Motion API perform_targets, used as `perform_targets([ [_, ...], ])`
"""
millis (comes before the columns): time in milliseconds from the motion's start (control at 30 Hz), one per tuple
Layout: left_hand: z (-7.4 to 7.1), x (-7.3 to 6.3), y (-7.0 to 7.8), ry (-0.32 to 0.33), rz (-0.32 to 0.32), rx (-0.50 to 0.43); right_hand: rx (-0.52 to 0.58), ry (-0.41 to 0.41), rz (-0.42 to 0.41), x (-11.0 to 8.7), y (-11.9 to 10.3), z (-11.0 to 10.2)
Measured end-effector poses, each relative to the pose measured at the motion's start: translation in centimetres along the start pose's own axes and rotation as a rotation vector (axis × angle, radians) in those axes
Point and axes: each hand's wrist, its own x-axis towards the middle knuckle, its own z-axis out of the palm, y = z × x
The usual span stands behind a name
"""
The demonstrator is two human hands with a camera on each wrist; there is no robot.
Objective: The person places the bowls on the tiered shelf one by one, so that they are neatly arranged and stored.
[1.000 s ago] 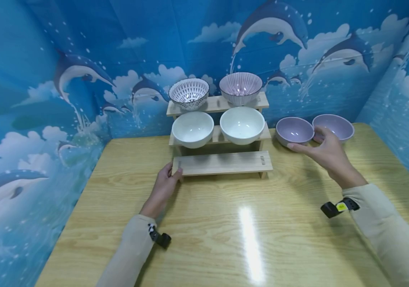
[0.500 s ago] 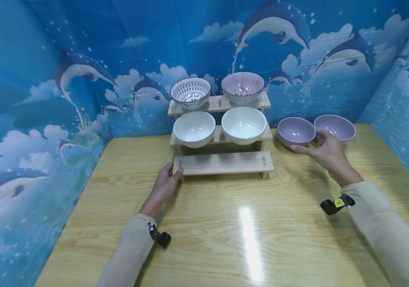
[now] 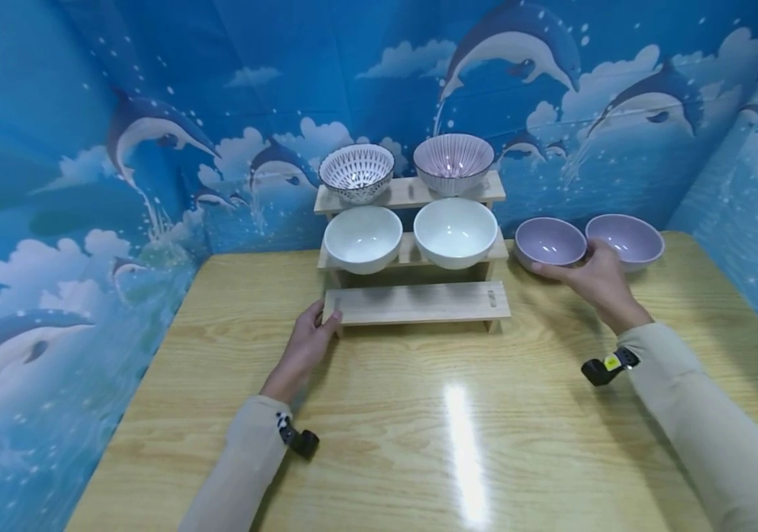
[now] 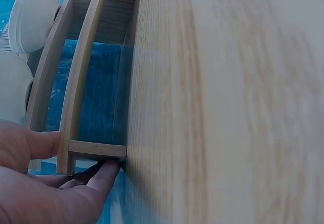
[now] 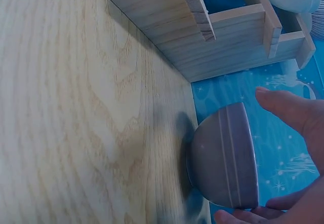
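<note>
Head view: A person's left hand (image 3: 304, 342) grips the left end of a pale three-tier wooden rack (image 3: 415, 304), while the right hand (image 3: 597, 284) spreads, unclenched, about a glossy, round purple ceramic-looking bowl (image 3: 547, 238) just right of the rack. Likely stiff, slick, breakable and fairly light, the bowl seems best taken by opposite walls below the rim. The rack stands on a yellowish wood-grain table (image 3: 379, 414), before a blue dolphin-print cloth backdrop (image 3: 326, 66).

Left wrist view: Thumb and fingers clasp the rack's lowest tier at its end.

Right wrist view: Beside the rack, the thumb shows apart from the bowl's rim; fingertips lie at its opposite edge, firm contact uncertain.
</note>
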Motion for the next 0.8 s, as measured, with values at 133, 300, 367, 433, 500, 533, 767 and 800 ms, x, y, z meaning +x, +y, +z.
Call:
perform_targets([
  [133,0.0,0.0,0.0,-0.002,-0.003,-0.003,-0.005,0.024,0.004,0.5,-0.1,0.4],
  [300,0.1,0.0,0.0,-0.004,-0.011,-0.010,-0.014,0.067,-0.006,1.3,0.0,0.8],
  [367,0.1,0.0,0.0,-0.002,-0.013,-0.007,-0.023,0.075,0.001,1.6,0.1,0.9],
  [433,0.1,0.0,0.0,-0.006,-0.011,-0.007,-0.023,0.076,0.014,1.8,0.1,1.1],
  [500,0.1,0.0,-0.1,-0.008,-0.005,-0.006,-0.031,0.079,0.031,2.0,0.1,1.2],
  [533,0.1,0.0,-0.1,-0.010,-0.003,-0.005,-0.032,0.077,0.041,2.1,0.1,1.3],
  [767,0.0,0.0,0.0,-0.008,-0.014,0.010,-0.035,0.092,0.044,2.7,0.0,1.8],
  [800,0.0,0.0,0.0,-0.007,-0.017,0.013,-0.037,0.094,0.044,2.8,0.0,1.9],
])
